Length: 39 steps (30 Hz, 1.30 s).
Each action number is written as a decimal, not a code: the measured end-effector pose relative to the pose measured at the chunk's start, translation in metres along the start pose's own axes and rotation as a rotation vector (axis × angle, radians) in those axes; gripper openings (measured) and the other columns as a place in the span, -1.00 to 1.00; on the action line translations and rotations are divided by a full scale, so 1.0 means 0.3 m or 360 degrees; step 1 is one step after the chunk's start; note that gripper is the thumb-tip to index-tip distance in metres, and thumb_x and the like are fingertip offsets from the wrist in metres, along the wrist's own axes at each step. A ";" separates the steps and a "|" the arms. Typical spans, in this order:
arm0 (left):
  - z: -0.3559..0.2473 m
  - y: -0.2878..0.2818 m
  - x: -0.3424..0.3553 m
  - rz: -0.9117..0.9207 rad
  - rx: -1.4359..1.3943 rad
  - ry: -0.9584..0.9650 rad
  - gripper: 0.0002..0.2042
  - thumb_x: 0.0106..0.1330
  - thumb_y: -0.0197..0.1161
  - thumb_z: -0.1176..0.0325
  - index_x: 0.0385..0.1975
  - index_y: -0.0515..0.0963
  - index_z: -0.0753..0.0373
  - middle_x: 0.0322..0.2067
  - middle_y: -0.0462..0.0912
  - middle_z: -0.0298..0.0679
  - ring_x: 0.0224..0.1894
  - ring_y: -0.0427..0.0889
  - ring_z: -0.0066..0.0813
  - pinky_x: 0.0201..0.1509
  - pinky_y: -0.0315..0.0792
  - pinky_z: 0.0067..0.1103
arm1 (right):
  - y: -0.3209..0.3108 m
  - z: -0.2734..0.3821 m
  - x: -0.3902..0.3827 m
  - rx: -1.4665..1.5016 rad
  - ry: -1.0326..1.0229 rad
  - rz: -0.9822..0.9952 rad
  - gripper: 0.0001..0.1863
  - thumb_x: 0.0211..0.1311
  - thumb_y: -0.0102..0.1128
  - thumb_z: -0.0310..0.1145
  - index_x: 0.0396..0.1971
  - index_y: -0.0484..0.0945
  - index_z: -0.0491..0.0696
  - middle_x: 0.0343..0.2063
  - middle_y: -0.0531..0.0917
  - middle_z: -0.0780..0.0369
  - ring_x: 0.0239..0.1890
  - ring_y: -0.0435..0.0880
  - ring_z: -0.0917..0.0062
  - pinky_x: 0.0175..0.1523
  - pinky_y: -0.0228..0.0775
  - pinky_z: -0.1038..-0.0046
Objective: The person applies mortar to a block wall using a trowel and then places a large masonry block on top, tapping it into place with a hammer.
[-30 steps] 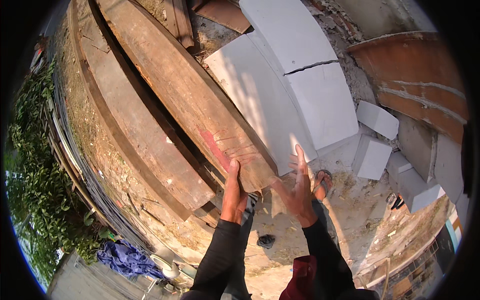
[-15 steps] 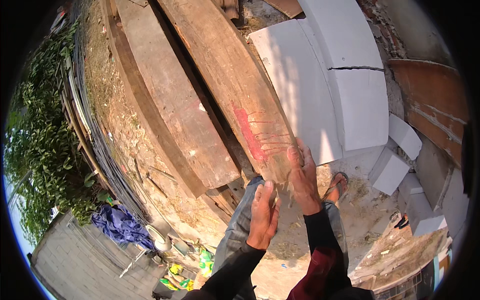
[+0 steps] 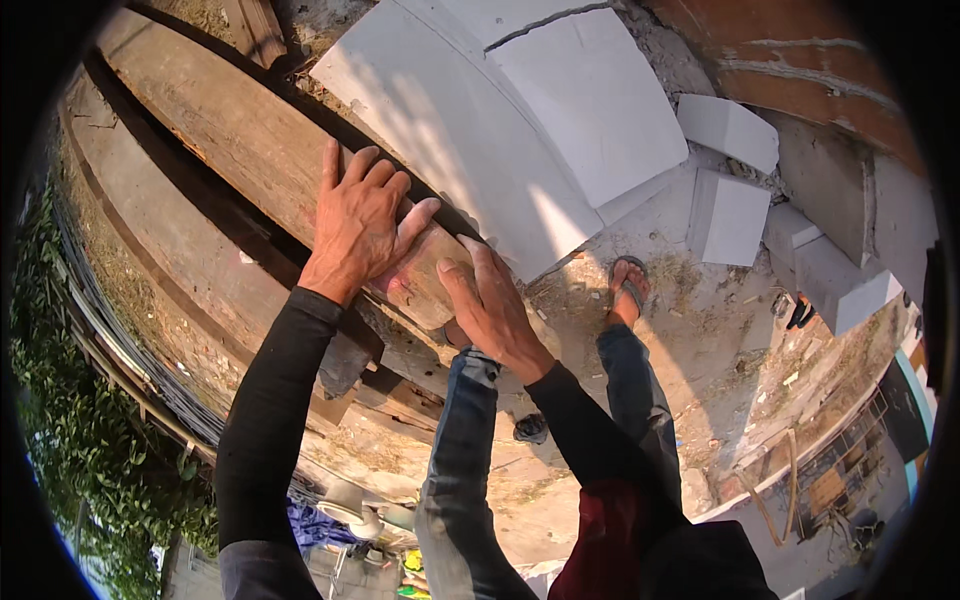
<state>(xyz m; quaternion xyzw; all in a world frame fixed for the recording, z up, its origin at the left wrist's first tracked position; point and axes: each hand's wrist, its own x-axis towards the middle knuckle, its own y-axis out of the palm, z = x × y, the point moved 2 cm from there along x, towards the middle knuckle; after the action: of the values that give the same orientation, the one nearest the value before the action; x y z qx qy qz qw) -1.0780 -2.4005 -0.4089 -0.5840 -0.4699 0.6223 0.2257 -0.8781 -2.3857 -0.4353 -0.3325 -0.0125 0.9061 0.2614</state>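
Observation:
My left hand lies across the top of the long weathered wooden plank, fingers curled at its right edge. Below it, my right hand grips the plank's near end, thumb on top and fingers round the side. Faint red paint marks show near that end, partly behind my hands. A second wooden plank lies alongside on the left, with a dark gap between. Both hands' undersides are hidden.
White slabs, one cracked, lie beside the planks, with broken blocks and a reddish panel at right. My sandalled foot stands on dirty ground. Long thin rods, leafy plants and blue tarpaulin are at left.
My left hand has moved up from below the plank's end onto its top. My right hand still grips the end. The view has shifted, so surroundings sit differently in frame.

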 end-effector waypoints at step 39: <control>0.029 0.001 -0.095 -0.0468 -0.0277 0.0021 -0.74 0.31 0.20 0.15 -0.35 0.60 0.26 -0.24 0.57 -0.13 0.14 0.46 -0.12 0.51 -0.06 -0.16 | -0.255 -0.396 -0.019 0.1978 0.1288 -0.0361 -0.15 0.21 -0.08 0.48 0.25 0.40 0.09 0.11 0.54 0.20 0.14 0.56 0.31 0.02 0.49 0.16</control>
<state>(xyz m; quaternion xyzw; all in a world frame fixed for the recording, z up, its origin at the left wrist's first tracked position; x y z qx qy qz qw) -1.0800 -2.4271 -0.3954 -0.5303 -0.6009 0.5357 0.2658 -0.7664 -2.3403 -0.5095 -0.4276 0.5644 0.5207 0.4769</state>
